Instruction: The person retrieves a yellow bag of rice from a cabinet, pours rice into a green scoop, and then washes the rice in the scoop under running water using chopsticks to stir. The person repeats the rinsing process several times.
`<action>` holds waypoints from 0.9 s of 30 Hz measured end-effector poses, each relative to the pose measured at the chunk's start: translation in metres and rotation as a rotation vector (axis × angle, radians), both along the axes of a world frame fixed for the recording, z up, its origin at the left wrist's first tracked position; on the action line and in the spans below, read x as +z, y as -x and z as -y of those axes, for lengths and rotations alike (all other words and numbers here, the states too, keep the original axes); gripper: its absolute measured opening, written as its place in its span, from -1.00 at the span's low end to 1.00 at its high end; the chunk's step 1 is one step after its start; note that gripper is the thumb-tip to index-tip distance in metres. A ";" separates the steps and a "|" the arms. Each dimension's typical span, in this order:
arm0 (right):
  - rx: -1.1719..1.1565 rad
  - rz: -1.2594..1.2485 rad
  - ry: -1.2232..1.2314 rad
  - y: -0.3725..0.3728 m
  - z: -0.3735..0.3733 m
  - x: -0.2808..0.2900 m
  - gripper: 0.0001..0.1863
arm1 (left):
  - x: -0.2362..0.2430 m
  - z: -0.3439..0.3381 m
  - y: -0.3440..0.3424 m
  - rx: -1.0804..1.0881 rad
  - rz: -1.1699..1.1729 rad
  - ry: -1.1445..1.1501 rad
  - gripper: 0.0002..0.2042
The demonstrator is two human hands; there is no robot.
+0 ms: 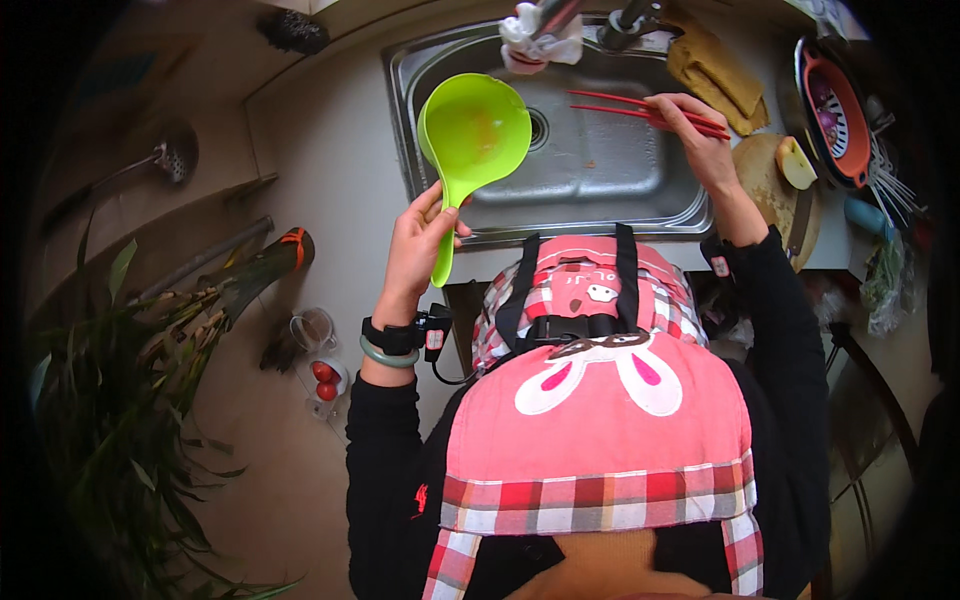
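My left hand grips the handle of a lime green plastic ladle bowl, holding it over the left side of a steel sink. A yellowish smear lies inside the bowl. My right hand holds a pair of red chopsticks that point left across the sink, their tips apart from the green bowl. A tap with a white cloth wrapped on it stands behind the sink.
A round wooden board with an apple piece lies right of the sink, beside an orange strainer basket. A yellow cloth lies at the sink's back right. Green plants and a small cup of red fruits are on the left.
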State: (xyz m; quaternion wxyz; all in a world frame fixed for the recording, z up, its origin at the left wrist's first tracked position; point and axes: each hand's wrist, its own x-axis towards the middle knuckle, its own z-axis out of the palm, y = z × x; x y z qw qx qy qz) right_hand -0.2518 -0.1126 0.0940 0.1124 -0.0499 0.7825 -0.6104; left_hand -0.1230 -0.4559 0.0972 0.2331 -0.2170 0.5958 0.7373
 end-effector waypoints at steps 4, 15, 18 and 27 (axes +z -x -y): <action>-0.001 0.031 0.023 -0.002 0.007 -0.001 -0.75 | 0.017 0.006 -0.006 0.029 -0.044 0.021 -0.51; 0.041 0.012 0.001 -0.004 0.012 0.004 -0.74 | 0.045 -0.006 -0.008 0.035 -0.111 0.010 -0.50; 0.035 0.033 0.012 -0.006 0.012 0.003 -0.74 | 0.048 -0.008 -0.008 0.039 -0.118 0.015 -0.50; 0.036 0.027 -0.017 -0.008 0.019 0.005 -0.75 | 0.046 -0.005 -0.010 0.069 -0.117 0.025 -0.50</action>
